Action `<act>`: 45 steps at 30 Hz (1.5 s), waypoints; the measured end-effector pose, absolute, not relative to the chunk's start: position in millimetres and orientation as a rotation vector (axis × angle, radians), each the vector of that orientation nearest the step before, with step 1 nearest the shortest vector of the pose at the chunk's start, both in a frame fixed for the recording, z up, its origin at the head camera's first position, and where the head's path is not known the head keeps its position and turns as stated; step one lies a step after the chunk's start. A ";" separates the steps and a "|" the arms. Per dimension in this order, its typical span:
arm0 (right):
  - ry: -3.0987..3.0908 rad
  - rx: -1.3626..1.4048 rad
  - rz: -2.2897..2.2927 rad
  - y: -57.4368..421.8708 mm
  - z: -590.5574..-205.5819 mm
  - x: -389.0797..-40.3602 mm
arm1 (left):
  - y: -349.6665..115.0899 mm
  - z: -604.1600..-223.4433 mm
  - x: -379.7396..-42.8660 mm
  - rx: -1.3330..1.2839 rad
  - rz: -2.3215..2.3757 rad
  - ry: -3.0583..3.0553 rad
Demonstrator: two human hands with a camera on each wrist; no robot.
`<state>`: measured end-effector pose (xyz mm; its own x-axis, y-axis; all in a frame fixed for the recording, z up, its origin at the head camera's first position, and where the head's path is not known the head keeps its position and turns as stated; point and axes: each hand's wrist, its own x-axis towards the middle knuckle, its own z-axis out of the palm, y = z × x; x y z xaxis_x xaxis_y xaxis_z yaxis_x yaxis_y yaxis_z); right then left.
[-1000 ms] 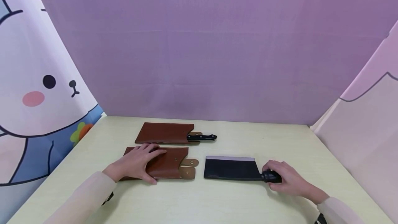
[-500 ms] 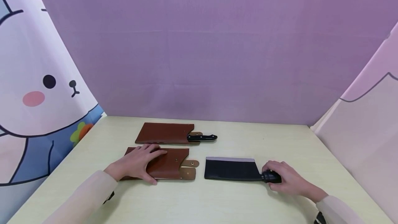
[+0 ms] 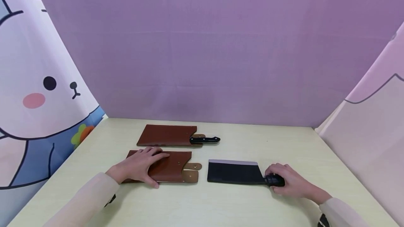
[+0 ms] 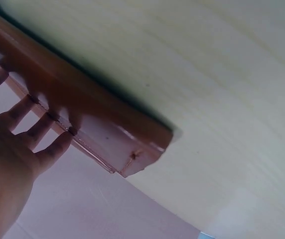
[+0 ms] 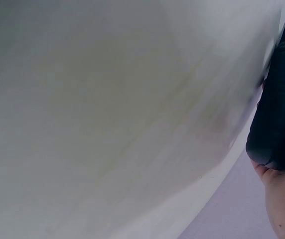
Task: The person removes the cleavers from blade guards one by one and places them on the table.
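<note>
Hardly anything has changed over the last second: the cleaver (image 3: 233,173) and the front sheath (image 3: 173,171) keep their places, and the right grip (image 3: 293,183) has at most drifted a touch toward the front sheath. I take that to mean the work is paused or moving very slowly, with the cleaver wholly outside the leather. The cleaver is just to the right of the front sheath, blade toward its mouth and near its two tan tabs (image 3: 190,176), but not touching them; whether the blade rests on the surface (image 3: 205,206) is hard to tell. The right grip is curled round the cleaver's black handle. The left grip (image 3: 140,166) lies spread across the front sheath, thumb by its near edge and fingertips at its far edge. Just beyond the front sheath is a matching back sheath (image 3: 167,135), with a knife handle (image 3: 205,139) sticking out of it. No brand, label or writing can be read on the leather, the handles or the blade; the printed cloth (image 3: 47,55) left of the front sheath shows only cartoon shapes.
</note>
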<state>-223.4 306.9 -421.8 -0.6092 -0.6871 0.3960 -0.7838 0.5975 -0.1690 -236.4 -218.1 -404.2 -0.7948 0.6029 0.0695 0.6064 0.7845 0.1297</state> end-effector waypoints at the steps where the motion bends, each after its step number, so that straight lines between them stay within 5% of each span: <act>1: -2.538 1.202 0.475 306.7 -421.5 -223.5 | -218.0 -403.8 -235.8 -0.999 -0.229 -2.947; 45: -2.574 1.362 0.680 295.7 -392.0 -238.2 | -210.3 -380.6 -240.4 -0.976 -0.329 -2.968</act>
<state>-238.2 295.7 -392.0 -0.5761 -0.7452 0.3358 -0.8138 0.4848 -0.3205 -240.4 -210.3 -380.6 -0.8071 0.5868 0.0647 0.5867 0.7852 0.1980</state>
